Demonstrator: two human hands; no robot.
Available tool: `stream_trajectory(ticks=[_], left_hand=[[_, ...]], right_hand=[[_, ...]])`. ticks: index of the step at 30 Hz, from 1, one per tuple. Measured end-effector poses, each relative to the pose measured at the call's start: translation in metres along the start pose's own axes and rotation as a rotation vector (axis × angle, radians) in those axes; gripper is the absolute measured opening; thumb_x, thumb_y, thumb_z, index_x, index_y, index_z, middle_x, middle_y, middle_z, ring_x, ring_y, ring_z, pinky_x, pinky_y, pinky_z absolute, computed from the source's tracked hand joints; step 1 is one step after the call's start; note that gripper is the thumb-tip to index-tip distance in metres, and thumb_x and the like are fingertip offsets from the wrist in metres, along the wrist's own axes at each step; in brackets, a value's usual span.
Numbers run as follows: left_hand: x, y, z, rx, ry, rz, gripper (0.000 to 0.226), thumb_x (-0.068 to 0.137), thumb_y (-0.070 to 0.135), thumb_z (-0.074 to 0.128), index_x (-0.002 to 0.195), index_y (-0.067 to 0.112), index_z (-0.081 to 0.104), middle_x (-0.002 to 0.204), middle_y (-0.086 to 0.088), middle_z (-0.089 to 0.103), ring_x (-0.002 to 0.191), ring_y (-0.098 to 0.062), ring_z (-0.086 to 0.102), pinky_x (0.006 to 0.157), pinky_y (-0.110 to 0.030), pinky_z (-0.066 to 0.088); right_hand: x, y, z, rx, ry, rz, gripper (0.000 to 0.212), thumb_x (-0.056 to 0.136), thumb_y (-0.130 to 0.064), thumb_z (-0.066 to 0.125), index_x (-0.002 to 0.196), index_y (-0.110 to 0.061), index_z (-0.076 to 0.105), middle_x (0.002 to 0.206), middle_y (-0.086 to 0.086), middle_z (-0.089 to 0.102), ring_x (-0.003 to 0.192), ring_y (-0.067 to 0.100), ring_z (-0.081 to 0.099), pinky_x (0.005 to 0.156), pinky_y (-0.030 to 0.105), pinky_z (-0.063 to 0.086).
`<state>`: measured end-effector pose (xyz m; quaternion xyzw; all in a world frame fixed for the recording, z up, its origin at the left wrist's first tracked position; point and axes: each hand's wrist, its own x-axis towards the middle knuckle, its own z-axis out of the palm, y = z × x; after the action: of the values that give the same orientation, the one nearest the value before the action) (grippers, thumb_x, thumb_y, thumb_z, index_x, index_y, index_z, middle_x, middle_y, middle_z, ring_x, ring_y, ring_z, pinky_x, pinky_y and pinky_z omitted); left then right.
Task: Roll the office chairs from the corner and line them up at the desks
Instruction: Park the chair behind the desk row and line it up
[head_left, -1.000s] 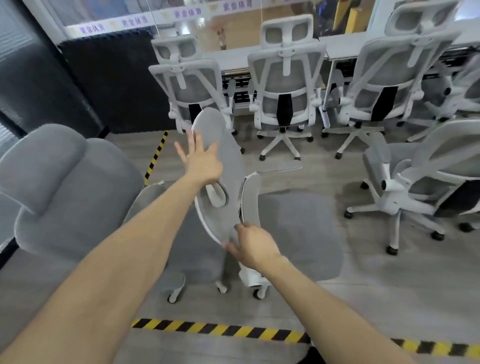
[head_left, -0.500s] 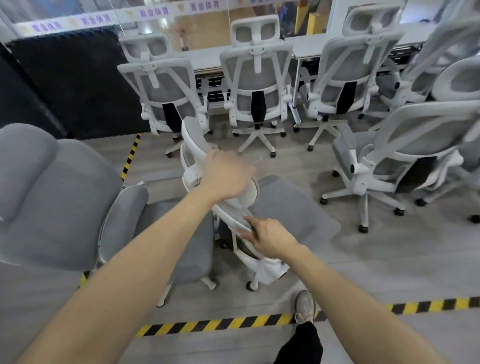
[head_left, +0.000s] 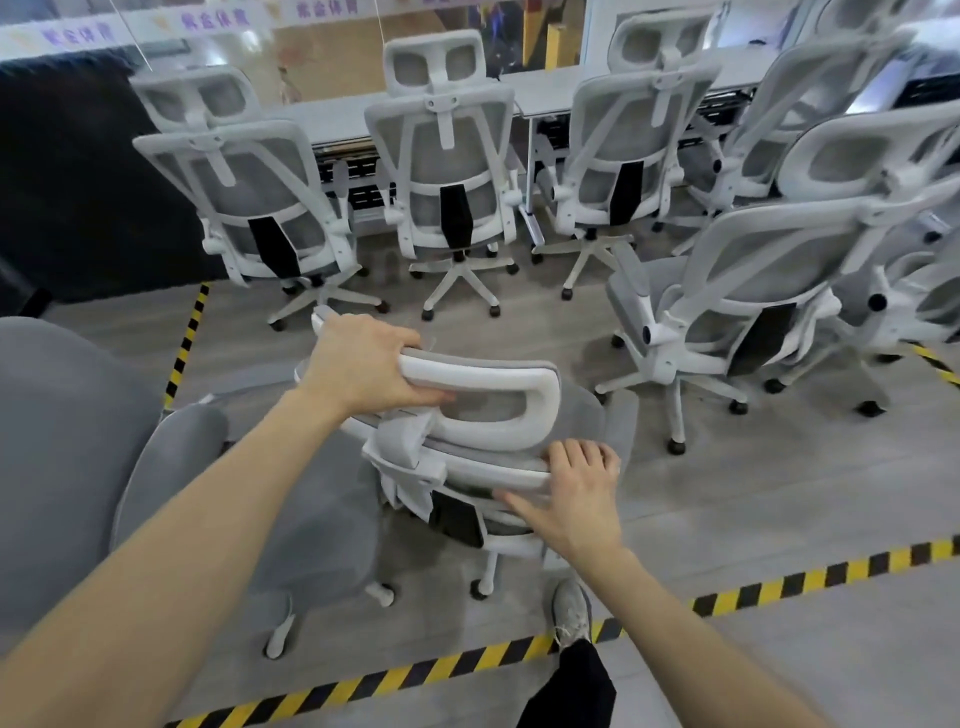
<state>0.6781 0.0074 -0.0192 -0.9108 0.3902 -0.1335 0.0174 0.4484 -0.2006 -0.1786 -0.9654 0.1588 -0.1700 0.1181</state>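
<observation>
Left hand (head_left: 363, 371) grips the headrest (head_left: 488, 384) of the chair (head_left: 467, 467), which stands short of 3 chairs at the desks (head_left: 332, 122); right hand (head_left: 576, 493) grasps its backrest edge. Risk: an uneven push swings it into the loose chair (head_left: 737, 291) at right.

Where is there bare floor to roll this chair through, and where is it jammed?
Bare floor lies between the held chair and the three chairs at the desk, left of the loose chair. More lies right of the shoe, along the striped tape. The far right is crowded with chairs.
</observation>
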Motion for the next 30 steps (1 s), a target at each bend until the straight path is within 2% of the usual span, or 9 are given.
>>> stream_trajectory(ticks=[3,7,10,13,16,21,25,30], left_hand=[[0.006,0.002,0.008,-0.071,0.071,-0.04,0.108,0.055,0.122,0.017,0.085,0.039,0.081,0.06,0.014,0.067,0.07,-0.016,0.07,0.07,-0.039,0.057],[0.029,0.011,0.018,-0.1,0.187,-0.071,0.085,0.065,0.111,0.046,0.079,0.035,0.081,0.057,0.012,0.065,0.066,-0.016,0.07,0.064,-0.035,0.054],[0.063,0.019,0.024,-0.109,0.224,-0.11,0.079,0.066,0.106,0.051,0.076,0.033,0.08,0.055,0.011,0.062,0.064,-0.016,0.068,0.06,-0.032,0.05],[0.105,0.022,0.033,-0.099,0.232,-0.162,0.082,0.065,0.108,0.051,0.074,0.032,0.077,0.052,0.009,0.057,0.061,-0.019,0.065,0.058,-0.031,0.049],[0.15,0.018,0.044,-0.066,0.22,-0.219,0.089,0.064,0.11,0.047,0.07,0.025,0.071,0.05,0.007,0.054,0.059,-0.019,0.062,0.058,-0.033,0.049],[0.225,0.008,0.059,-0.025,0.2,-0.271,0.083,0.064,0.108,0.051,0.074,0.029,0.073,0.053,0.009,0.056,0.062,-0.02,0.061,0.059,-0.029,0.038],[0.271,-0.001,0.071,0.002,0.219,-0.315,0.079,0.065,0.104,0.061,0.072,0.027,0.073,0.053,0.009,0.055,0.06,-0.019,0.056,0.058,-0.028,0.035],[0.312,-0.007,0.078,-0.007,0.218,-0.364,0.078,0.064,0.104,0.059,0.07,0.027,0.072,0.052,0.008,0.055,0.059,-0.019,0.059,0.056,-0.028,0.035]], right_hand=[[0.015,0.018,0.007,0.053,0.122,-0.092,0.073,0.082,-0.089,0.065,0.088,-0.016,0.06,0.088,0.0,0.059,0.093,0.029,0.057,0.105,0.052,0.044],[0.055,0.047,0.019,0.099,0.184,-0.183,0.071,0.085,-0.084,0.068,0.085,-0.013,0.06,0.086,0.001,0.054,0.086,0.029,0.054,0.094,0.047,0.044],[0.1,0.074,0.024,0.103,0.164,-0.222,0.071,0.083,-0.083,0.071,0.086,-0.013,0.058,0.087,0.0,0.051,0.086,0.028,0.05,0.088,0.046,0.044],[0.153,0.099,0.028,0.085,0.08,-0.228,0.071,0.082,-0.086,0.068,0.093,-0.016,0.058,0.093,-0.002,0.051,0.092,0.026,0.049,0.093,0.047,0.045],[0.21,0.118,0.035,0.068,0.017,-0.212,0.073,0.08,-0.087,0.066,0.101,-0.018,0.059,0.1,-0.003,0.052,0.101,0.026,0.05,0.105,0.049,0.044],[0.3,0.139,0.044,0.019,-0.081,-0.193,0.083,0.078,-0.093,0.062,0.111,-0.018,0.061,0.105,-0.005,0.053,0.108,0.026,0.051,0.118,0.048,0.036],[0.361,0.145,0.051,0.014,-0.143,-0.164,0.103,0.066,-0.107,0.055,0.118,-0.019,0.068,0.11,-0.004,0.063,0.114,0.024,0.054,0.119,0.044,0.037],[0.411,0.153,0.057,0.0,-0.196,-0.165,0.101,0.066,-0.105,0.057,0.117,-0.019,0.07,0.113,-0.001,0.066,0.119,0.026,0.056,0.119,0.044,0.038]])
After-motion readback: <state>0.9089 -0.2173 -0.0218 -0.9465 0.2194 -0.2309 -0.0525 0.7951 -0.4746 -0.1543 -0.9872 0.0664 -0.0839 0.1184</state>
